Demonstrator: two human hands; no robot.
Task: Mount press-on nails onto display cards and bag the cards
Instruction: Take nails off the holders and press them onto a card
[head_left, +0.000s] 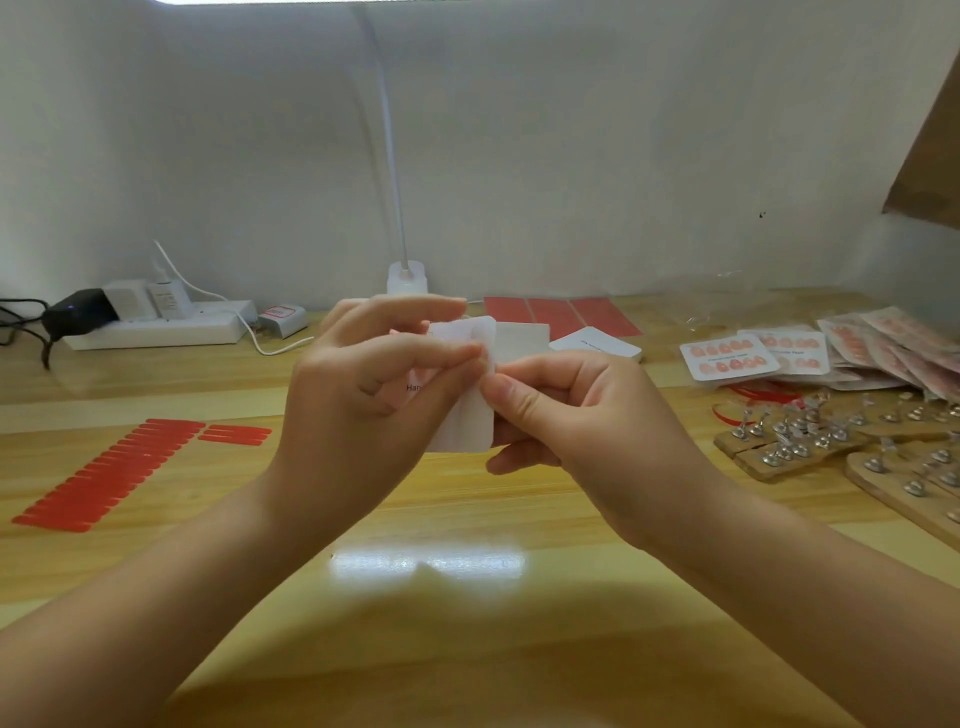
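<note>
2 hands meet above the wooden table (467, 649): the left hand (363, 395) curls round a white display card (467, 415), and the right hand (571, 415) pinches at its right edge with thumb and forefinger. I judge the card light, thin and easily bent, so the edges are the place to grip it. Finished cards (732, 356) with pink nails lie at the right beside wooden nail stands (789, 452). Red adhesive strips (114, 473) sit at the left, a lamp base (408, 278) against the white wall.
</note>
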